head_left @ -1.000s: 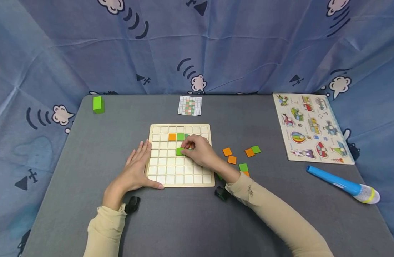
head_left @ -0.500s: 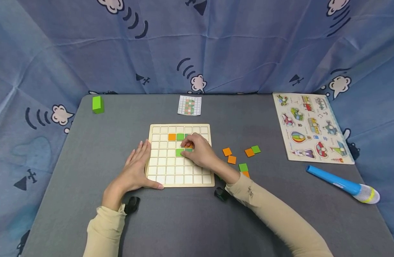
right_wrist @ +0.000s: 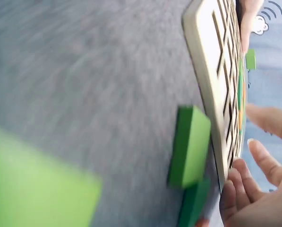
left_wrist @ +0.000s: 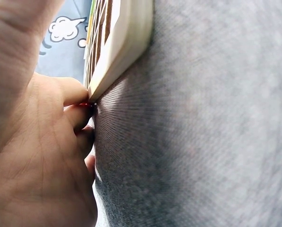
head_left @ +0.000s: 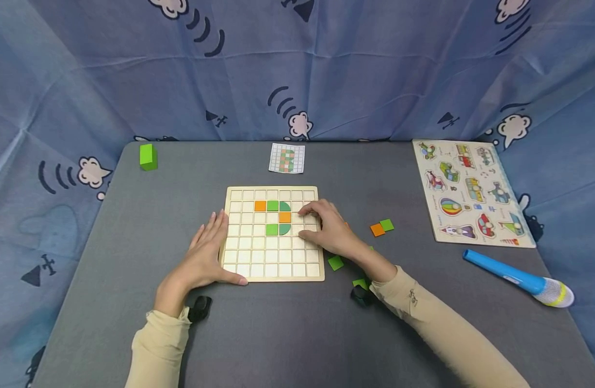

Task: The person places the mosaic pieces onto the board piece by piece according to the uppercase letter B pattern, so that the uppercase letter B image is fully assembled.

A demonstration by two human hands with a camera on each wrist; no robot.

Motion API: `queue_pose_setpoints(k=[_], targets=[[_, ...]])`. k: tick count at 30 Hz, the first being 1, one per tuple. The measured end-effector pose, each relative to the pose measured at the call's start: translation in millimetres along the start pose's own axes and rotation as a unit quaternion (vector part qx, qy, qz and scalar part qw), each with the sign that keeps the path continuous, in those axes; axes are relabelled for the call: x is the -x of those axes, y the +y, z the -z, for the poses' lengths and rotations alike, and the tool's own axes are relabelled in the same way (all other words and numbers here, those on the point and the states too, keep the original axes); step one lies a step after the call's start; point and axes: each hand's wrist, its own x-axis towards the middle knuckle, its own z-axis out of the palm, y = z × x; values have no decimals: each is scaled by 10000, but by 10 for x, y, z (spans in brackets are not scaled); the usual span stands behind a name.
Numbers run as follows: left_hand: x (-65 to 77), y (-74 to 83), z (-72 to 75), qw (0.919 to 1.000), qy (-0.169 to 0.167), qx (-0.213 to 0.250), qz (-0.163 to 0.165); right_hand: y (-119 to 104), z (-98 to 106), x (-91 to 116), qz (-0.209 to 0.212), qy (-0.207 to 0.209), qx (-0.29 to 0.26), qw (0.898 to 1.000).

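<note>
Pale gridded board (head_left: 273, 279) flat on the surface (head_left: 278, 334), the left hand (head_left: 205, 253) spread along its left edge; the right hand (head_left: 330, 229), thumb and fingers parted with nothing visible between them, is over the right-hand cells. The seated orange tile (head_left: 285, 217) and loose green tile (head_left: 335, 262), just beside the board, appear light, rigid and smooth, best pinched by opposite side edges.
</note>
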Motion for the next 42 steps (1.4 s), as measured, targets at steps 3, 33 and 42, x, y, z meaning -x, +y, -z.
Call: queue_pose_setpoints(k=[3, 33, 42], targets=[[-1, -1, 2, 10000, 3, 1, -8, 48, 98, 66, 43, -207, 29, 9998], [-8, 9, 12, 10000, -37, 30, -45, 482, 592, 347, -476, -166, 595, 9970], [-4, 1, 2, 10000, -11, 52, -46, 449, 521, 327, -465, 35, 770, 9959]])
